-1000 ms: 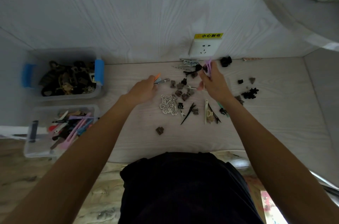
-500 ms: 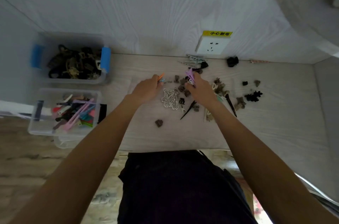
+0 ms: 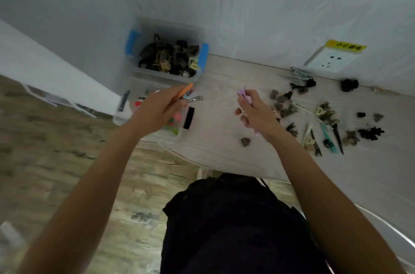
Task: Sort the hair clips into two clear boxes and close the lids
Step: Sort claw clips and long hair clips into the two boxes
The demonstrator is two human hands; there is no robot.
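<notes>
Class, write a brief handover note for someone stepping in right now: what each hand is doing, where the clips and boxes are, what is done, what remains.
Left hand grips an orange clip and a silver one above the near box.
Right hand pinches a purple clip over the table.
Far box holds dark claw clips; near box holds slim coloured ones. Both are lidless.
Many loose clips lie to the right.
Left: drop held clips, sort the rest, close lids.
</notes>
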